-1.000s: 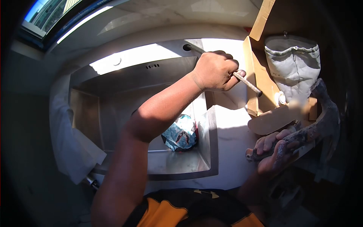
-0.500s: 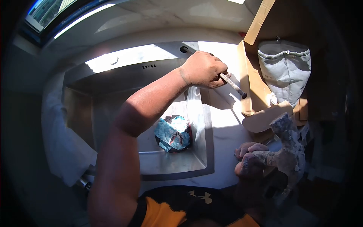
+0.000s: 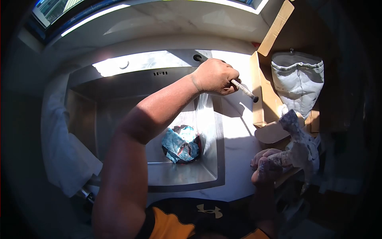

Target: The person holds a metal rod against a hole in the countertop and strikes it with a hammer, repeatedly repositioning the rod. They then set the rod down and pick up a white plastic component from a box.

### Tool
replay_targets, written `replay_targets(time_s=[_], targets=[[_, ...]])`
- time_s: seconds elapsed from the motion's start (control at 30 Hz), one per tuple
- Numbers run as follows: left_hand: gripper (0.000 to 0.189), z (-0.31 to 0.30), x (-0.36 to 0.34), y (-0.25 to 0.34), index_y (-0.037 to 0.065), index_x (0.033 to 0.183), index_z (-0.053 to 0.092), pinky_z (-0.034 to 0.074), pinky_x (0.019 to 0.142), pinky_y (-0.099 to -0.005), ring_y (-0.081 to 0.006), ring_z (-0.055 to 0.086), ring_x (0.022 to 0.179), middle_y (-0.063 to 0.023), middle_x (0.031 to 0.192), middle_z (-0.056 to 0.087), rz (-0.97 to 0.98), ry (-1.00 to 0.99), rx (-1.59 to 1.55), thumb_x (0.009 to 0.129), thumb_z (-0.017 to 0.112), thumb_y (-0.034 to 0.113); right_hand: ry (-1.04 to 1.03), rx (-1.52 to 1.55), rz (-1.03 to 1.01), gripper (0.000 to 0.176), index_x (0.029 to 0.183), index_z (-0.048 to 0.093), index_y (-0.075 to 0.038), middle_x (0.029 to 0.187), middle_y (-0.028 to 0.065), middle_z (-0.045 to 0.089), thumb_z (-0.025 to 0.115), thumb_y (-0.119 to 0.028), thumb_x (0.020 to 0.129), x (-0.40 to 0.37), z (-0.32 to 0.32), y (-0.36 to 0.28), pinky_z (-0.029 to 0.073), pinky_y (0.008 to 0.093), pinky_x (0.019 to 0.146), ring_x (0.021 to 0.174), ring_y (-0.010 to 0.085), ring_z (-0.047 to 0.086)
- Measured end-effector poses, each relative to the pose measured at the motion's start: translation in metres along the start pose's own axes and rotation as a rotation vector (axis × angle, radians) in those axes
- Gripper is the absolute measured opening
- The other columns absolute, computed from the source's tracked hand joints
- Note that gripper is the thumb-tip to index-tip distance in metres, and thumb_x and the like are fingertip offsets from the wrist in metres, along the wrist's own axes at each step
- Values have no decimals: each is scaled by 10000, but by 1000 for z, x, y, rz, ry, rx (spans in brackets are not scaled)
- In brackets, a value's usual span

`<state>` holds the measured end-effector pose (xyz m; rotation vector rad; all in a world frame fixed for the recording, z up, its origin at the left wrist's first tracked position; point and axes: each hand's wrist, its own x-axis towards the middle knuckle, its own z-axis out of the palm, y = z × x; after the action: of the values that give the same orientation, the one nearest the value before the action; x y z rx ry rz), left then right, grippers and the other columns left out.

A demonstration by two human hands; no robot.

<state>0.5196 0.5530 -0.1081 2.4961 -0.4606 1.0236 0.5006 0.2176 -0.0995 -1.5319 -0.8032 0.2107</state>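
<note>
My left hand [image 3: 217,76] is closed round a thin, pale speckled rod [image 3: 243,90] above the sink's back right corner. The rod's dark end points to the lower right; its other side runs towards a round hole [image 3: 197,58] in the sink rim. My right hand [image 3: 266,165] grips the handle of a dusty, grey-crusted hammer-like tool [image 3: 300,143] at the lower right. Its head stands up near the cardboard box. In the steel sink [image 3: 119,109] lies a crumpled blue and dark cloth [image 3: 180,144].
An open cardboard box [image 3: 258,89] stands right of the sink, with a grey-white drawstring bag [image 3: 297,81] at it. White sheeting [image 3: 69,159] drapes over the left edge. A window [image 3: 53,12] is at the top left.
The view has shifted slightly. My right hand and the hammer-like tool have moved a little, the tool's head tilting left. My left hand keeps its hold on the rod.
</note>
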Motion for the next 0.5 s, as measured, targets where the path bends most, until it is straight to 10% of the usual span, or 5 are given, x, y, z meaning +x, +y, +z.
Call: replay_targets(time_s=[0.1, 0.27, 0.4, 0.5], targets=[[225, 3, -1, -2, 114, 636, 507, 451, 523, -370, -261, 574, 543, -66, 560, 525, -53, 73, 42, 696, 701, 213, -85, -192, 282, 221, 896, 491, 5, 700, 81, 554, 627, -167, 875, 21, 10, 10, 430, 246, 544, 600, 135, 547], [217, 1, 4, -2, 95, 636, 547, 512, 563, -383, -282, 620, 573, -92, 588, 578, -121, -17, 91, 721, 655, 264, 11, 91, -205, 170, 839, 454, -38, 566, 18, 449, 557, -145, 922, 33, 28, -13, 357, 234, 410, 446, 85, 443], [215, -10, 9, -4, 98, 625, 542, 511, 557, -379, -283, 612, 565, -93, 572, 564, -211, 21, 27, 740, 642, 248, -7, -306, 100, 173, 840, 460, -38, 592, 44, 458, 566, -155, 912, 46, 15, -19, 389, 235, 424, 444, 96, 430], [202, -4, 8, -4, 94, 619, 541, 508, 544, -380, -281, 611, 558, -96, 562, 557, -151, 6, 92, 741, 627, 231, -11, -137, -126, 158, 873, 459, -37, 618, 42, 467, 572, -140, 912, 49, 22, -7, 399, 239, 433, 490, 101, 459]])
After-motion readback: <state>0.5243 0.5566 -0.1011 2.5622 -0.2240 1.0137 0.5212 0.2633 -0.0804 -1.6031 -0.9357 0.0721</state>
